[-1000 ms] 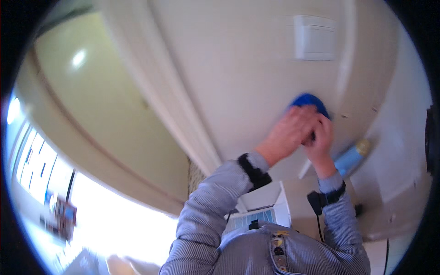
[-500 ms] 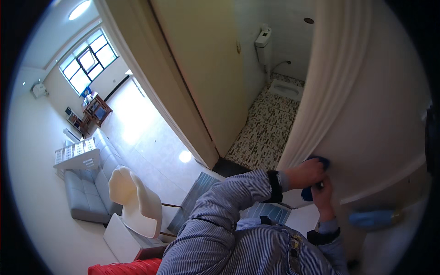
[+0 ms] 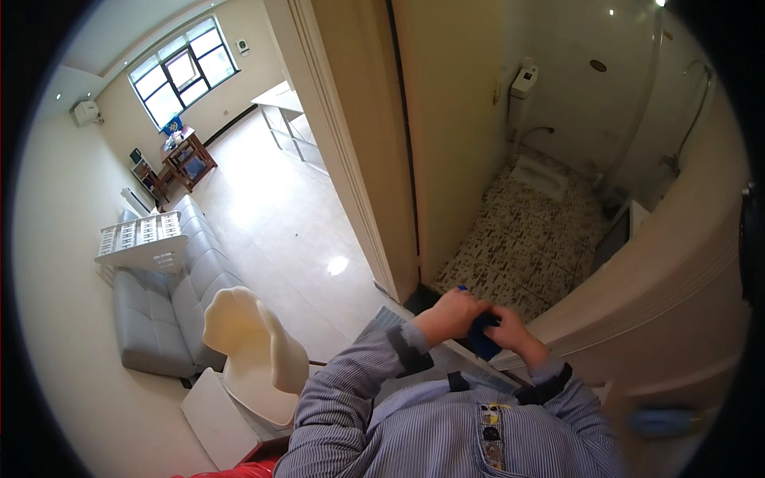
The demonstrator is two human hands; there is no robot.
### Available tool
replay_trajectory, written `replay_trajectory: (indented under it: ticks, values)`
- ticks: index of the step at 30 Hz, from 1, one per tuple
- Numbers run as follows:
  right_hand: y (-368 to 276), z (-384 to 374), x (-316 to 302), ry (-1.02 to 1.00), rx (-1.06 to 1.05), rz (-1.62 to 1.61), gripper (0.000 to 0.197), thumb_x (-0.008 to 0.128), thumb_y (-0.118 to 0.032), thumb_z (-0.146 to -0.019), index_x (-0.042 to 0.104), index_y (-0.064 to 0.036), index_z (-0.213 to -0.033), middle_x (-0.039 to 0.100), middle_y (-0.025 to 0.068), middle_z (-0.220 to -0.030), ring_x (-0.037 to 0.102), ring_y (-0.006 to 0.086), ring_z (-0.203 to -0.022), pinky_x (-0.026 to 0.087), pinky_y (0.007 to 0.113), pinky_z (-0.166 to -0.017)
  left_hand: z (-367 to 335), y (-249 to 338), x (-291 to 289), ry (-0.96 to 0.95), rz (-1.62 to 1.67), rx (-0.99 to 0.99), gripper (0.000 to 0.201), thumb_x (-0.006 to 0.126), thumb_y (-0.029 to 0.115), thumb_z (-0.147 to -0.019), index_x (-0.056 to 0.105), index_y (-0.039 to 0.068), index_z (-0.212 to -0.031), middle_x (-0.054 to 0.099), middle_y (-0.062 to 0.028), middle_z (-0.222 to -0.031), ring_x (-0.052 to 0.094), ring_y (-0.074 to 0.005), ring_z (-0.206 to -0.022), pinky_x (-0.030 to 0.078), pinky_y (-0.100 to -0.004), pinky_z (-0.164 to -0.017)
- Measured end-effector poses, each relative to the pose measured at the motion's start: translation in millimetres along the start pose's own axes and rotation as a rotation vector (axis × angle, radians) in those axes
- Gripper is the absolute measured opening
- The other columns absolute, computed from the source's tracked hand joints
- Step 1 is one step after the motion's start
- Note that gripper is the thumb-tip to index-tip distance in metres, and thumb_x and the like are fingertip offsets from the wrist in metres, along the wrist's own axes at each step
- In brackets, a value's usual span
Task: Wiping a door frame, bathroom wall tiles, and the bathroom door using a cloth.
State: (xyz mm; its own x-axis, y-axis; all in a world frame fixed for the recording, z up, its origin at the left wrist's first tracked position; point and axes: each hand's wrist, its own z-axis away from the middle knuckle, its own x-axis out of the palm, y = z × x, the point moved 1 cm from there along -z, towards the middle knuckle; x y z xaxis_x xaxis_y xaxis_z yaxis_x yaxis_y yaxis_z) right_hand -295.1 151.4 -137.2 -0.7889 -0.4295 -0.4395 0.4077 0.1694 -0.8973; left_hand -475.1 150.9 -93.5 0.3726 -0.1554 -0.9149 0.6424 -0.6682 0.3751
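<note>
Left hand (image 3: 456, 314) and right hand (image 3: 516, 330) have swung away from the pale wall at the right, bringing the blue cloth (image 3: 483, 339) to the doorway's foot. They meet there, fingers closed on the cloth bunched between them. A white chair (image 3: 253, 350) stands beside the left elbow, near a white box (image 3: 219, 418); a blurred blue cylinder (image 3: 665, 422) is well to the right. Ahead, the door (image 3: 462, 119) is open. The cloth looks soft and crumpled, the sleeves (image 3: 343, 390) finely striped, the chair's shell scalloped and smooth, the sofa (image 3: 155, 323) grey and padded. Speckled mosaic covers the bathroom floor (image 3: 518, 251) around a squat toilet (image 3: 542, 177); glossy pale floor (image 3: 279, 215) runs toward a dark-framed window (image 3: 183, 73).
</note>
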Motion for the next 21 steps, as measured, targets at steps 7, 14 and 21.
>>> replay_trajectory:
  ticks: [7, 14, 21]
  values:
    - [-53.8, -114.1, 28.5, -0.037, -0.343, 0.046, 0.04, 0.06, -0.004, -0.066, 0.061, 0.0009, -0.106, 0.063, 0.0165, -0.097, 0.062, 0.0286, -0.093, 0.049, 0.035, -0.082, 40.6, -67.0, -78.2, 0.259, -0.079, -0.159, 0.049, 0.075, 0.016, -0.064, 0.058, 0.009, -0.11, 0.064, -0.0106, -0.101, 0.059, -0.0278, -0.099, 0.042, -0.0389, -0.089]
    - [-143.3, -216.9, 12.4, 0.141, -0.865, 0.104, 0.035, 0.06, 0.002, -0.063, 0.06, -0.0003, -0.097, 0.061, 0.0178, -0.094, 0.058, 0.0364, -0.087, 0.047, 0.04, -0.079, 21.4, -114.5, -167.6, 0.633, -0.338, -0.113, 0.041, 0.071, 0.007, -0.064, 0.06, 0.005, -0.103, 0.065, -0.0116, -0.098, 0.061, -0.0288, -0.096, 0.043, -0.0411, -0.089]
    - [-247.3, -327.7, -38.1, 0.49, -1.315, 0.202, 0.038, 0.062, 0.004, -0.059, 0.062, -0.001, -0.096, 0.063, 0.0146, -0.095, 0.06, 0.0334, -0.086, 0.048, 0.042, -0.08, -29.3, -151.9, -287.7, 0.796, -0.766, -0.088, 0.043, 0.064, 0.006, -0.069, 0.059, 0.007, -0.112, 0.064, -0.0108, -0.107, 0.058, -0.0268, -0.104, 0.039, -0.0442, -0.095]
